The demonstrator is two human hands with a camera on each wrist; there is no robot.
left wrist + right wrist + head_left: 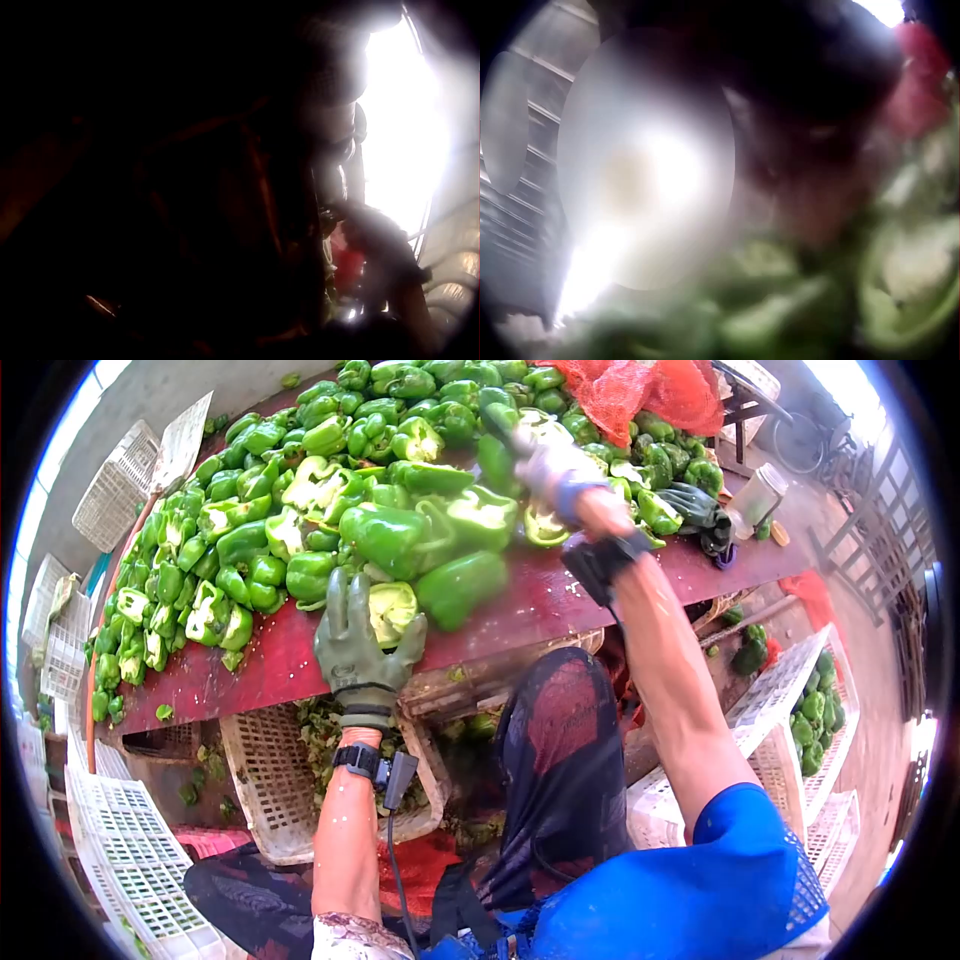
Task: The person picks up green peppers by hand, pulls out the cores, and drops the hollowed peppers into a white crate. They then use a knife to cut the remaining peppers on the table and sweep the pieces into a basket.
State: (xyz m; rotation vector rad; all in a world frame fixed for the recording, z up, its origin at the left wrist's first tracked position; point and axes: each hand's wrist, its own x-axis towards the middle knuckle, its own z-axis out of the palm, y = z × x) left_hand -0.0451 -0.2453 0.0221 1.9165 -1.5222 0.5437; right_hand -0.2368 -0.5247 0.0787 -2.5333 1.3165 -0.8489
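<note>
On the red table in the head view, my left hand, in a grey-green glove, holds a cut green bell pepper between its fingers and thumb. The pale inside of that pepper faces up. My right hand is stretched forward over the heap of peppers, badly blurred by motion; I cannot tell whether it grips anything. A blurred green pepper shows just right of the left hand. Dark shadow hides the left hand's work in its wrist view. Blurred green peppers fill the bottom of the right wrist view.
Red mesh lies over the far right of the heap. A dark glove and a clear jar stand near the right end of the red table. Below are a crate of scraps and a crate of peppers.
</note>
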